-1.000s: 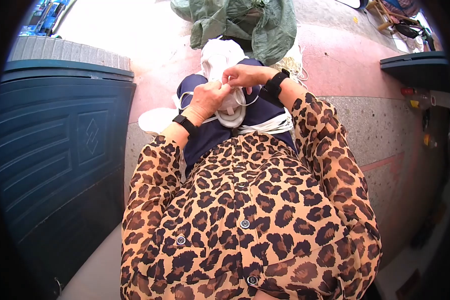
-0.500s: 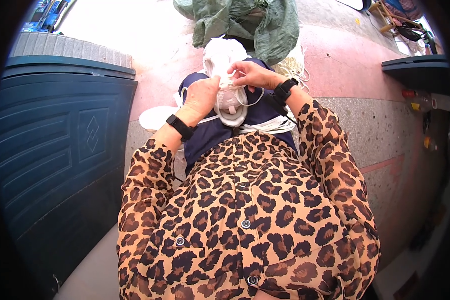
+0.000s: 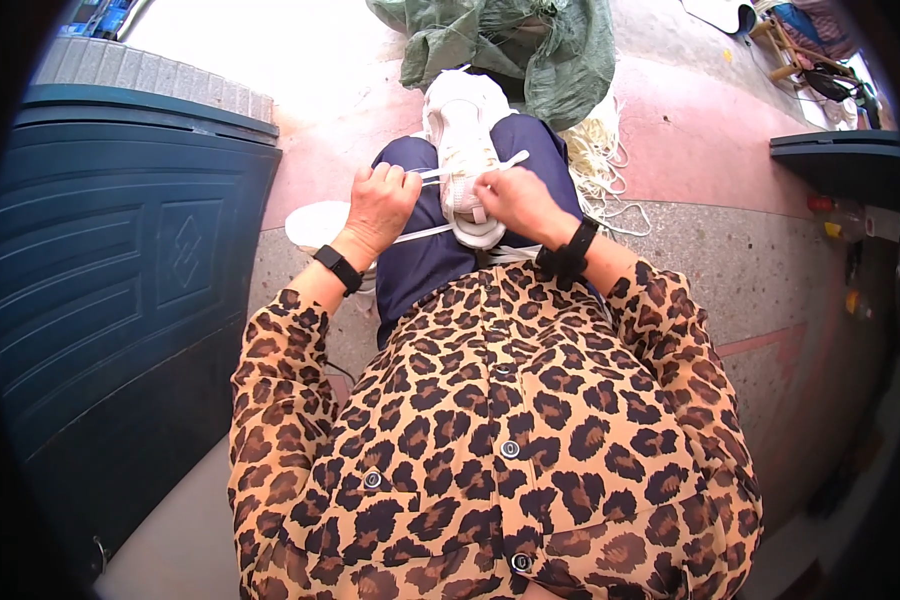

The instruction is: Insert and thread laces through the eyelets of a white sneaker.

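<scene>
A white sneaker lies lengthwise across my lap, its toe pointing away and its heel opening toward my body. Away to its left, my left hand is closed on a white shoelace, which stretches from the fist to the shoe's lacing. My right hand is at the right side of the tongue, with fingers curled and fingertips pinched against the shoe; what lies between them is hidden. A loose lace part sticks out just above its knuckles. Another lace runs from the heel end toward my left wrist.
Another white shoe sits at my left. A heap of white laces spreads on the floor to the right of my knee. A green woven sack lies ahead. Dark blue door panels stand on the left, with a dark ledge at right.
My left hand has drawn away to the left from the lacing, pulling the lace out with it. My right hand has come down and closer to the tongue, fingers now curled.
</scene>
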The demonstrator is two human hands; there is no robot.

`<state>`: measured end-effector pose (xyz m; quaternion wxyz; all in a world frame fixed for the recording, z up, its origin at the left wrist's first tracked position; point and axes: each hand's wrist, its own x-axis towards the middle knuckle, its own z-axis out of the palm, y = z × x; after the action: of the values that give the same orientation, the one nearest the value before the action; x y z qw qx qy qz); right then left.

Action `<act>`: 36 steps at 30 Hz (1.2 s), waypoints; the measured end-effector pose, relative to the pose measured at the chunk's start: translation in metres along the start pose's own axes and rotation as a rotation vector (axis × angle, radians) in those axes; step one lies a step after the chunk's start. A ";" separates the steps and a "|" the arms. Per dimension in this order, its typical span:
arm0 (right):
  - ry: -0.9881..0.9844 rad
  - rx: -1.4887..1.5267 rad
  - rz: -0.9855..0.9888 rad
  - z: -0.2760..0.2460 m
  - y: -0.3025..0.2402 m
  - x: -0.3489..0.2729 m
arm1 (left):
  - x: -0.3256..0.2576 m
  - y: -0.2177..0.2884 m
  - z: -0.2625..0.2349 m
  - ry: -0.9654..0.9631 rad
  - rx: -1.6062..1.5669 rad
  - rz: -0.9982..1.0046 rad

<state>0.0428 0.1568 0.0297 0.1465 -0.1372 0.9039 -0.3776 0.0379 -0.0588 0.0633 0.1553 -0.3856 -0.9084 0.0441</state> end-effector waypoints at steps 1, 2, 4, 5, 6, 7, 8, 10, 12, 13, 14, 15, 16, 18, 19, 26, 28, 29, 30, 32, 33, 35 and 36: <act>0.043 0.008 -0.039 0.008 -0.004 -0.002 | -0.001 0.003 0.004 -0.028 0.007 -0.091; 0.037 0.006 -0.044 0.012 -0.007 -0.001 | -0.003 0.005 0.007 -0.057 0.015 -0.182; 0.144 -0.028 -0.057 0.018 -0.013 0.003 | -0.004 0.009 0.013 -0.019 0.021 -0.216; 0.159 -0.034 -0.061 0.018 -0.019 0.004 | -0.004 0.012 0.014 -0.050 0.008 -0.270; 0.155 -0.035 -0.065 0.022 -0.021 0.007 | -0.005 0.015 0.015 -0.080 -0.005 -0.324; 0.112 -0.108 -0.074 0.026 -0.020 0.011 | -0.005 0.018 0.015 -0.073 -0.019 -0.351; 0.070 -0.181 -0.083 0.031 -0.018 0.015 | -0.005 0.020 0.014 -0.071 -0.021 -0.352; 0.073 -0.224 -0.109 0.044 -0.014 0.021 | -0.004 0.022 0.012 -0.143 -0.052 -0.462; 0.127 -0.264 -0.176 0.048 -0.012 0.023 | 0.000 0.026 0.010 -0.143 -0.112 -0.529; 0.185 -0.280 -0.285 0.049 -0.012 0.025 | 0.001 0.029 0.009 -0.144 -0.168 -0.596; 0.182 -0.282 -0.287 0.049 -0.012 0.024 | 0.001 0.030 0.012 -0.143 -0.169 -0.600; 0.152 -0.299 -0.272 0.050 -0.011 0.025 | 0.000 0.031 0.019 -0.173 -0.245 -0.638; 0.122 -0.315 -0.258 0.048 -0.013 0.025 | 0.001 0.032 0.022 -0.203 -0.320 -0.677; 0.151 -0.305 -0.290 0.048 -0.010 0.024 | 0.003 0.034 0.028 -0.171 -0.376 -0.707; 0.180 -0.295 -0.315 0.048 -0.008 0.023 | 0.005 0.035 0.030 -0.209 -0.416 -0.729; 0.096 -0.294 -0.276 0.041 -0.014 0.028 | 0.009 0.037 0.036 -0.203 -0.457 -0.746; 0.060 -0.305 -0.252 0.030 -0.011 0.022 | 0.009 0.031 0.038 -0.162 -0.485 -0.832; -0.048 -0.035 -0.208 0.020 -0.011 0.015 | 0.010 0.027 0.034 -0.161 -0.431 -0.901; -0.154 0.234 -0.160 0.008 -0.011 0.007 | 0.009 0.023 0.034 -0.160 -0.432 -0.900; -0.016 0.647 -0.158 -0.043 -0.019 -0.018 | 0.008 0.019 0.031 0.080 -0.497 -1.022; -0.016 0.903 -0.032 -0.078 -0.034 -0.031 | 0.009 0.020 0.031 0.073 -0.537 -1.064; 0.063 1.262 -0.032 -0.127 -0.055 -0.048 | 0.009 0.034 0.040 0.009 -0.560 -0.957; 0.140 1.368 -0.160 -0.139 -0.058 -0.052 | 0.010 0.037 0.044 -0.056 -0.581 -0.842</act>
<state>0.0475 0.2259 0.1738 0.1129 -0.0557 0.4572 -0.8804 0.0428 -0.0237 0.0168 0.0216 -0.0124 -0.9636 -0.2663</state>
